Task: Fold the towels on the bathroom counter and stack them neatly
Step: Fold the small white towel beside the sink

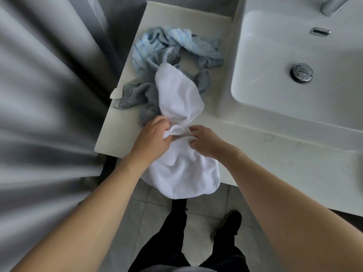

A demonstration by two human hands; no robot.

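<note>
Towel [180, 95] white | long axis near-far | both hands pinching middle

1. A single head-worn, wide-angle view looks steeply down from above the person's own forearms.
2. Both hands, the left hand [152, 134] and the right hand [206, 141], sit close, near the centre.
3. The worktop [117, 132] stretches ahead of the hands; the floor [202, 218] lies below them.

Soft, even daylight fills the scene, with no hard shadows. The white towel [180, 99] is nearly blown out, its weave lost. Glare glints on the chrome drain [302, 72]. The grey curtain [49, 95] at the left smears into streaky blur, and wide-angle distortion bends the counter [117, 138] edges.
</note>
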